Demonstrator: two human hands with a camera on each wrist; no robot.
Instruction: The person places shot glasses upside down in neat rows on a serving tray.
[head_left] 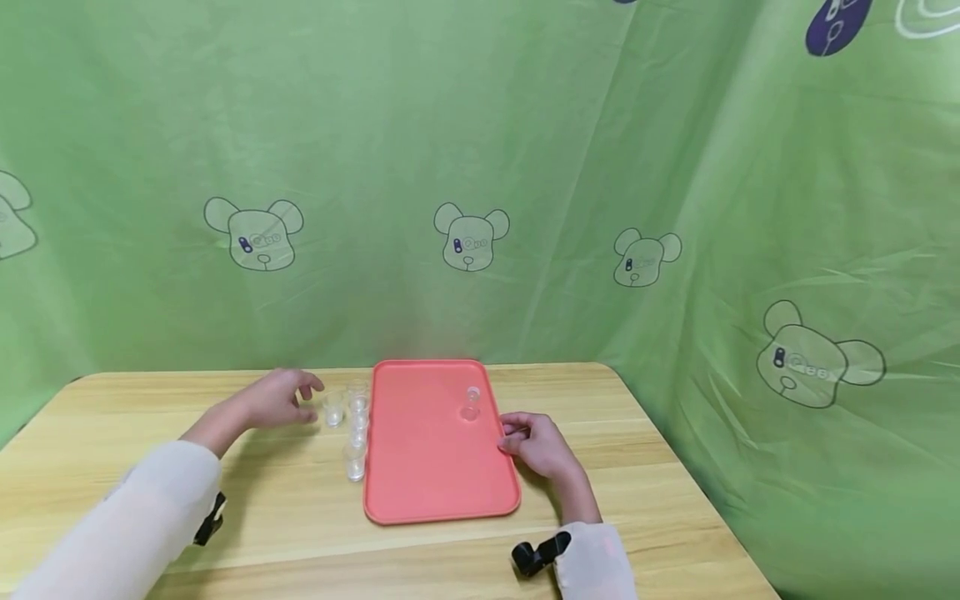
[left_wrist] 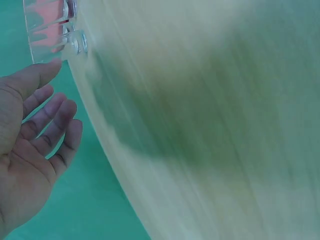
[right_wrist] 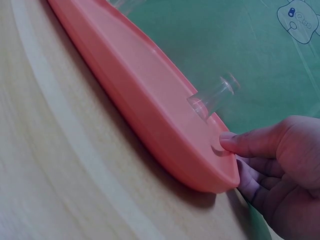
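A clear cup (head_left: 333, 414) stands upright on the table beside my left hand (head_left: 281, 398), whose fingers are loosely bent with nothing held. In the left wrist view, the left thumb tip overlaps the edge of the clear cups (left_wrist: 47, 40); whether it touches is unclear. Several more clear cups (head_left: 358, 433) form a row along the left edge of a pink tray (head_left: 438, 475). One clear cup (right_wrist: 215, 97) rests upside down on the tray towards its right side. My right hand (head_left: 542, 443) pinches the tray's right rim, thumb over the top and other fingers at the outside.
The light wooden table (head_left: 600, 483) carries the tray near its far edge. A green curtain (head_left: 360, 167) with bear-head drawings hangs behind and along the right side. Dark wrist mounts (head_left: 542, 554) sit at both sleeves.
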